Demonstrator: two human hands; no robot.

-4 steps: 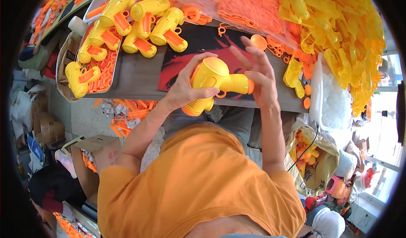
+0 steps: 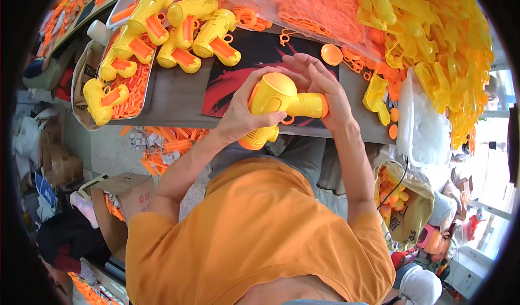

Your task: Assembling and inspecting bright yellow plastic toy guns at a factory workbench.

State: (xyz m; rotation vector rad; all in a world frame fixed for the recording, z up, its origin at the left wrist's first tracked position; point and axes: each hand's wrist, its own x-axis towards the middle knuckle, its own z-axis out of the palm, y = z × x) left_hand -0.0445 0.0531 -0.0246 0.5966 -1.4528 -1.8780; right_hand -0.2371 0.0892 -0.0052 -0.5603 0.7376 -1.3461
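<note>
Above the near edge of the table, my left hand (image 2: 241, 112) is closed around the body of a yellow plastic toy gun (image 2: 271, 95) with orange end pieces. Its thumb lies across the near side. The toy's round orange cap faces up, and its short stem points right. At the tip of that stem is my right hand (image 2: 327, 88), palm against the orange end or very close to it. The right fingers are stretched out and arch over toward the left, beyond the toy. Behind both hands lies a black and red mat (image 2: 238, 50).
Several finished-looking yellow toy guns (image 2: 214, 31) lie at the far left, some over a tray (image 2: 145, 96) of small orange parts. Yellow shells (image 2: 428, 28) heap up at the right beside a white tub (image 2: 409, 126). An orange disc (image 2: 331, 54) rests on the mat's edge.
My right hand has swung in to the left and its fingers have bent over toward the toy gun. The toy and my left hand have shifted slightly right.
</note>
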